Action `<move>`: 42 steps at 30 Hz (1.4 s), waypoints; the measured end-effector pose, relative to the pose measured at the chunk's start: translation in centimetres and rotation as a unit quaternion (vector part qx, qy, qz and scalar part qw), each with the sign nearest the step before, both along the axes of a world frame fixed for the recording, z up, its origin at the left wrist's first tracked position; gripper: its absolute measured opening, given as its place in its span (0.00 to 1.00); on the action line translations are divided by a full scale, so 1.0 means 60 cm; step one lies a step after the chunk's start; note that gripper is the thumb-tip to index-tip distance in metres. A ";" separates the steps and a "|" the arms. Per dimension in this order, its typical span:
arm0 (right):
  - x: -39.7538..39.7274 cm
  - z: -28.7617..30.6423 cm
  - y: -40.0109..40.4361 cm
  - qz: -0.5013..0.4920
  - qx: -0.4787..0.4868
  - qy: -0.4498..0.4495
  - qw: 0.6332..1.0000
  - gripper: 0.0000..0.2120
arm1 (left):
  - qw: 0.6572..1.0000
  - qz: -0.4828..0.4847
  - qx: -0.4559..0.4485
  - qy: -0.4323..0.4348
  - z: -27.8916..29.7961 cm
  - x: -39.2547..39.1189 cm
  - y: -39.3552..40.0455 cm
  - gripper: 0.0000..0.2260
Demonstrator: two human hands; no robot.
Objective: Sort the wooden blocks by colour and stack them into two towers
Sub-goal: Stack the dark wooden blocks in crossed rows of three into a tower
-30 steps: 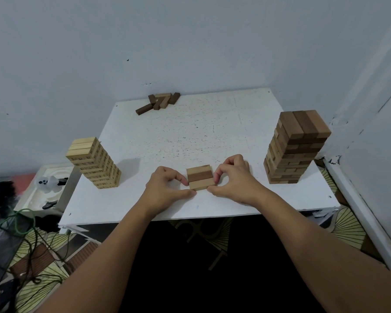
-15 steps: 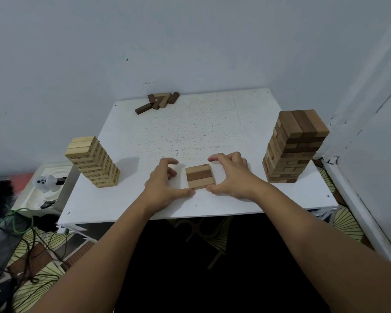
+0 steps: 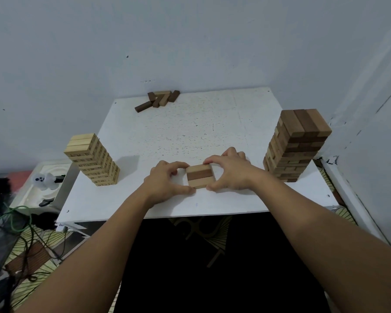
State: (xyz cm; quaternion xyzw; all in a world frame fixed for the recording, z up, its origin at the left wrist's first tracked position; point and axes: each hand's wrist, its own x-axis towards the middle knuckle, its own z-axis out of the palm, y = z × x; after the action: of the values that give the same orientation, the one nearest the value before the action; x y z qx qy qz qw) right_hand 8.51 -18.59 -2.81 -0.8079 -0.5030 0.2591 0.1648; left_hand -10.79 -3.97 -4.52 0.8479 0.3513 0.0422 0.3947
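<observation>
Both hands have closed back in: left hand and right hand now pinch the flat three-block layer of two pale blocks and one dark at the white table's near edge. Left of it stands the pale wooden tower; right, the mixed brown tower awaits sorting (loose wooden blocks too).

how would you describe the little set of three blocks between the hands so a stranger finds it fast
On the white table, look at the near edge, midway between the two towers. The three-block set lies flat in one layer: a dark block between two pale ones, unlike the loose pile at the far edge.
</observation>
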 end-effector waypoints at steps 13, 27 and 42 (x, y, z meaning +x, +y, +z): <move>-0.020 0.164 0.044 0.060 0.161 -0.178 0.969 0.31 | 0.987 -0.006 0.126 -0.103 0.157 -0.023 0.033 0.29; 0.106 0.281 -0.117 -0.022 0.133 -0.213 0.968 0.32 | 0.974 -0.086 0.111 -0.178 0.244 0.146 -0.060 0.28; 0.208 0.263 -0.239 -0.092 0.080 -0.117 0.986 0.34 | 0.977 -0.137 0.096 -0.129 0.244 0.268 -0.145 0.29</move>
State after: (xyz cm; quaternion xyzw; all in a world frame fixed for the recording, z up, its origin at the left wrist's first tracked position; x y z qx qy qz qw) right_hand 20.99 -32.90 12.98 -0.8598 -0.4616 0.1054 0.1914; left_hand 5.32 -12.68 10.10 0.9091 0.1723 0.1305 0.3560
